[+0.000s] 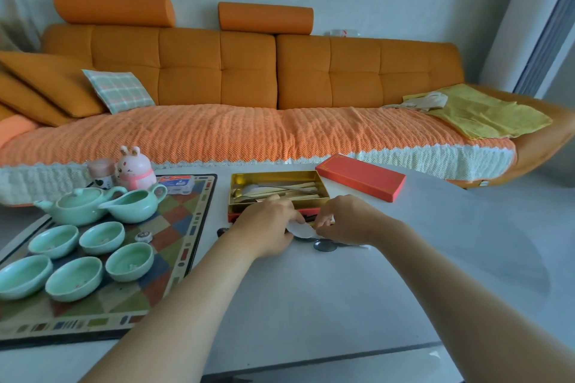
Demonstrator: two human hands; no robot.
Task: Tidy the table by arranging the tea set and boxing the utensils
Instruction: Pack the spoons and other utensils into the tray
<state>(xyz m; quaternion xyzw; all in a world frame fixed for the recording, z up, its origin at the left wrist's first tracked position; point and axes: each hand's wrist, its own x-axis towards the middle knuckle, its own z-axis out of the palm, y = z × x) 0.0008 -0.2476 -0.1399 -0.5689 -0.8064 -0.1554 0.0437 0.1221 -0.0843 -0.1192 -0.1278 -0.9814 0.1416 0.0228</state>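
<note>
An open box with a gold lining (323, 188) sits mid-table and holds chopsticks and spoons. Just in front of it, my left hand (267, 227) and my right hand (345, 219) meet over a white ceramic spoon (300, 229); both seem to pinch it, fingers curled. A dark metal spoon (325, 246) lies on the table below my right hand. The red lid (361, 176) rests behind and right of the box. On the patterned mat (183, 246) stand a green teapot (77, 205), a green pitcher (133, 204) and several green cups (129, 261).
A pink rabbit figure (135, 169), a small pink-lidded jar (101, 172) and a blue-and-white packet (179, 182) stand at the mat's far edge. A small round piece (143, 237) lies among the cups. An orange sofa (249, 78) runs behind the white table (404, 258).
</note>
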